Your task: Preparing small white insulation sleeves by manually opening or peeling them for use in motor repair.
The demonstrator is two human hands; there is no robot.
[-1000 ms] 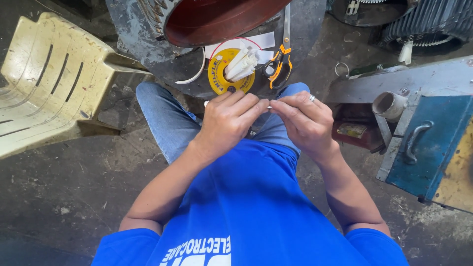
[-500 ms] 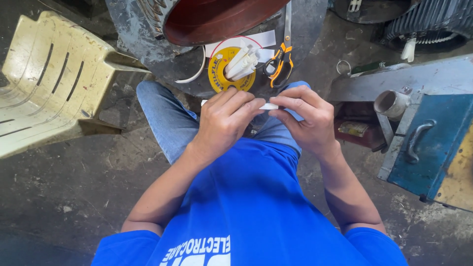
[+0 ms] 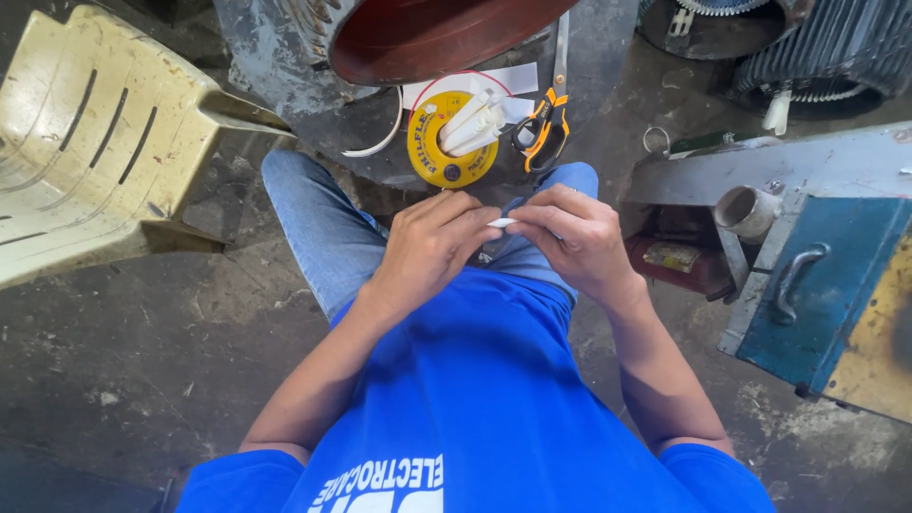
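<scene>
Head view looks straight down on two bare hands brought together at mid-frame, above blue-denim knees: the left hand (image 3: 432, 242) and the right hand (image 3: 575, 237) each pinch one end of a small white strip (image 3: 502, 222), a thin, stiff-looking piece bridging the narrow gap between the fingertips, so both hands are closed on it. Just above the hands, at upper centre of the frame, a round yellow reel (image 3: 445, 139) lies flat on the dull grey metal base (image 3: 285, 66) of a large machine, with several short white tubes (image 3: 475, 123) bundled across it. Touching the reel's right side sit scissors (image 3: 543, 123) with orange and black handles, the long steel blades pointing to the top of the frame. A curved white band (image 3: 380, 142) lies just left of the reel, and flat white paper (image 3: 518, 78) shows behind it. Above these, a smooth dark-red bowl-shaped opening (image 3: 427, 33) fills the top centre. At upper left stands a worn cream plastic chair (image 3: 85, 142) with slotted back. At right, a scuffed blue metal box (image 3: 826, 285) carries a curved grey handle and a short grey pipe stub (image 3: 746, 211). A rough, stained concrete floor (image 3: 123, 361) lies underneath.
</scene>
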